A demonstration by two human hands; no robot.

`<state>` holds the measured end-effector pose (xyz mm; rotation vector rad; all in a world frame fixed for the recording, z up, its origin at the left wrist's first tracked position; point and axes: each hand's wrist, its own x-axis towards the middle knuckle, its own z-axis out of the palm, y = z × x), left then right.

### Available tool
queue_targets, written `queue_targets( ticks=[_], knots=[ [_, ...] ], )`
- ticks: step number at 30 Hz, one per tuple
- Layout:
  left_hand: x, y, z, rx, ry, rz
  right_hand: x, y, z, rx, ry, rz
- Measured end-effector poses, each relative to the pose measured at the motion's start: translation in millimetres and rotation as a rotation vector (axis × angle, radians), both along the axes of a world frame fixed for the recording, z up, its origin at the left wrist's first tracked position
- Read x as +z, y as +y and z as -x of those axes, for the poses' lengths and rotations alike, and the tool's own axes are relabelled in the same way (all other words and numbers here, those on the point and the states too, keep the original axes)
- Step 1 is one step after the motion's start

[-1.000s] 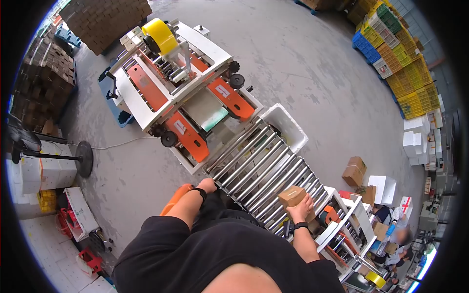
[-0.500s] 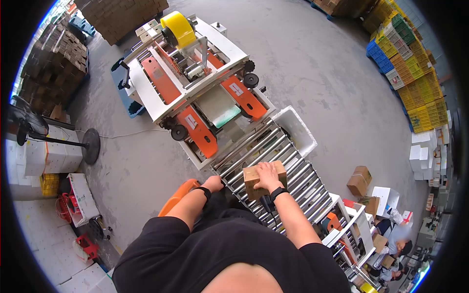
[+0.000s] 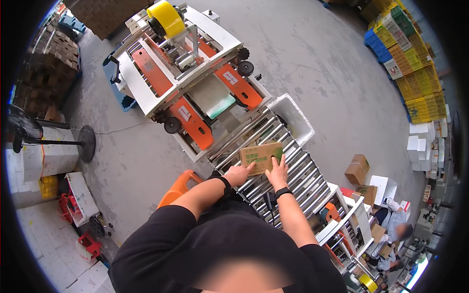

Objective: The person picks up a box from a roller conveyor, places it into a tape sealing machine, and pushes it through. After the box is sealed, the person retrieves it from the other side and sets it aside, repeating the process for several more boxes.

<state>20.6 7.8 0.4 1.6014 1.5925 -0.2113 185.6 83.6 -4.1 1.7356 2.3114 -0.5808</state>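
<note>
A small cardboard carton with green printing is over the roller conveyor, its printed side facing me. My left hand is at its lower left corner, index finger against the printed side. On the lower right part of the carton is my right hand, fingers spread over the cardboard. Both hands appear to hold the carton between them, though their undersides are hidden. A dark handheld device with a cable is at the conveyor beside my right wrist.
Ahead is a carton-sealing machine with a yellow tape roll. A white foam box adjoins the conveyor's far side. An orange stool is at my left, a second machine at my right. Other people are at lower right.
My left hand has come from beside the conveyor onto the carton. The carton has turned so its green-printed side shows. My right hand has shifted from its top to its lower right.
</note>
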Motion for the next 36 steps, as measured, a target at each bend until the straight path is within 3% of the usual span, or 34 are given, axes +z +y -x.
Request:
queue_targets(
  ticks=[4,8,10,13,16,20,25,30,36],
  knots=[
    [-2.3,16.9,-12.9,0.072,0.048,0.012,-9.3,11.3,-1.7,0.004,0.068,0.075],
    [-14.9,20.0,-17.9,0.001,0.197,-0.075,-10.4,9.6,5.9,-0.006,0.2,0.057],
    [-33.1,10.5,-20.6,0.099,0.339,-0.221,-9.9,3.7,23.7,-0.014,0.27,-0.063],
    [-32.4,14.7,3.9,0.154,0.368,-0.166,-11.5,2.4,63.1,-0.144,0.288,-0.151],
    [-32.1,17.8,38.8,0.264,0.322,-0.24,-29.6,17.6,90.0,-0.25,0.389,0.016],
    [-35.7,26.4,74.9,0.432,0.363,-0.223,-43.7,48.5,128.7,0.052,0.478,0.086],
    [-22.6,26.0,102.0,0.458,0.316,-0.404,-49.9,70.9,146.3,0.027,0.64,0.085],
    [-16.7,9.9,98.8,0.41,0.153,-0.181,-62.1,59.4,100.4,0.045,0.49,0.106],
    [-37.3,-32.3,92.9,0.321,-0.018,0.294,-66.9,0.0,-25.8,-0.147,-0.085,0.21]
  ],
)
